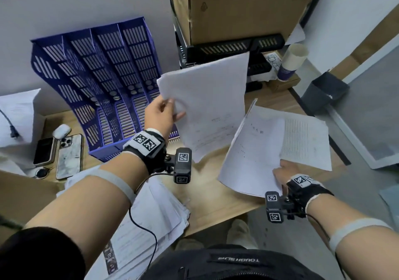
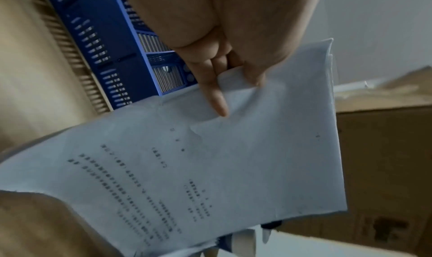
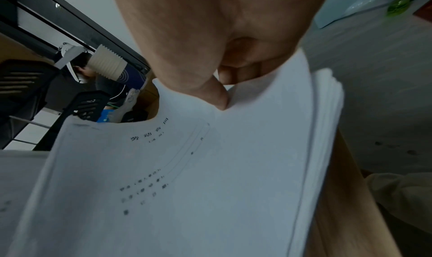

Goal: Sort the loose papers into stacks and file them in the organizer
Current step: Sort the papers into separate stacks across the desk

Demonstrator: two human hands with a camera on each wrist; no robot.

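Observation:
My left hand [image 1: 167, 109] pinches a thin sheaf of printed papers [image 1: 207, 107] by its top left corner and holds it in the air, just right of the blue slotted organizer [image 1: 101, 81]. In the left wrist view the fingers [image 2: 215, 94] lie under the sheaf [image 2: 210, 159] with the thumb on top. My right hand [image 1: 285, 171] grips the near edge of a thicker stack of papers [image 1: 259, 148] over the desk's right side. The right wrist view shows my thumb [image 3: 217, 96] pressed on the stack's top page [image 3: 187, 168].
A loose pile of papers [image 1: 151, 215] lies at the desk's near left edge. Two phones [image 1: 69, 156] and an earbud case [image 1: 62, 129] lie left of the organizer. Cardboard boxes [image 1: 248, 7] on a black rack, a paper cup [image 1: 291, 61] and a dark bin [image 1: 326, 92] stand to the right.

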